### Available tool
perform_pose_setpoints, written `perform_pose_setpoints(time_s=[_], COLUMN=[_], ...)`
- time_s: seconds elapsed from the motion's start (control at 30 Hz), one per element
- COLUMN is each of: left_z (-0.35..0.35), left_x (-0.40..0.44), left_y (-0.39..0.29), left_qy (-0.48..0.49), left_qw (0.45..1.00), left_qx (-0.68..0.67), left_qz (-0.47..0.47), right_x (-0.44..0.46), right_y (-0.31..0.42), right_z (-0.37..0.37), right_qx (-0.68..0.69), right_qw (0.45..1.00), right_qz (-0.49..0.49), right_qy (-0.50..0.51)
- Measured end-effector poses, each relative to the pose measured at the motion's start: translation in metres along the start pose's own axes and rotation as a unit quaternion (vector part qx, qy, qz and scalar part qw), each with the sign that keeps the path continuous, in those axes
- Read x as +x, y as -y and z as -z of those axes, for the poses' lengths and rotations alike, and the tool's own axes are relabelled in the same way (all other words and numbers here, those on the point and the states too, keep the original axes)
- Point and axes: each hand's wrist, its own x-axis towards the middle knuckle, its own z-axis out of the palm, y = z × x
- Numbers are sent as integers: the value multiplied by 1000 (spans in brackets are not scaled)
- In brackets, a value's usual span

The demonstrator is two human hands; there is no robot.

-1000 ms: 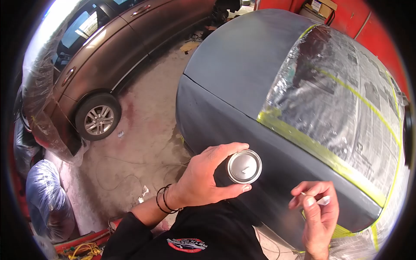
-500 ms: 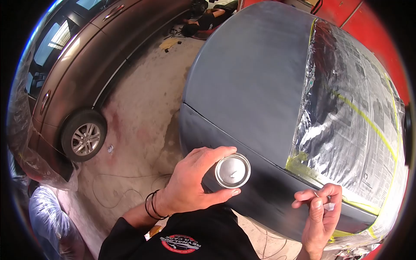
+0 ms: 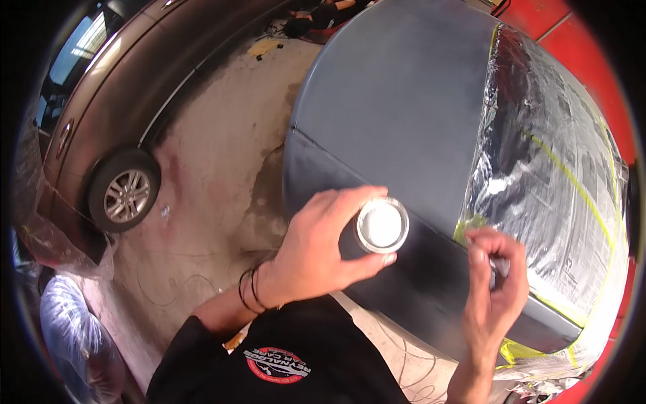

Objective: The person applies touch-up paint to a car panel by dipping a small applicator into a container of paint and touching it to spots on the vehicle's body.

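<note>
My left hand (image 3: 323, 242) is wrapped round a small round metal can (image 3: 382, 225), fingers on the upper side and thumb below. The can's shiny silver top faces me, bright with glare. To the right, my right hand (image 3: 494, 269) is raised in front of the masked car panel, its fingers curled in and pressed toward the thumb. A small pale bit shows among those fingers, too blurred to name. Behind both hands lies the dull grey car body panel (image 3: 397, 108).
Newspaper and clear plastic (image 3: 558, 168), edged with yellow-green tape, cover the car's right part. A brown car (image 3: 121, 101) with a silver-rimmed wheel (image 3: 126, 195) stands left. On the floor (image 3: 215, 141), a person (image 3: 313, 20) lies far back. Plastic-wrapped bundle (image 3: 74, 330) sits lower left.
Both hands have risen in the view. The left hand and can have shifted up and right; the right hand has moved up, its fingers turned more inward.
</note>
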Motion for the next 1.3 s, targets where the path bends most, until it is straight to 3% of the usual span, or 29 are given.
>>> perform_pose_setpoints(time_s=[0.2, 0.3, 0.43, 0.83, 1.03, 1.3], left_z=[-6, 4, 24, 64, 73, 97], left_x=[5, 18, 43, 104, 111, 91], left_y=[16, 27, 52, 132, 144, 151], left_qy=[-70, -88, -76, -15, 3, 53], left_qw=[997, 995, 992, 991, 995, 997], left_qx=[16, 38, 73, 50, 30, 19], left_qz=[2, -22, -64, -120, -97, -52], right_x=[28, 40, 64, 119, 127, 84], right_y=[12, 9, 25, 52, 60, 65], right_z=[-39, -65, -86, -163, -170, -169], right_qx=[3, 24, -97, -224, -272, -189], right_qw=[998, 996, 986, 970, 955, 978], right_qz=[18, 72, 135, 88, 109, -82], right_qy=[59, 41, 24, 40, 58, -27])
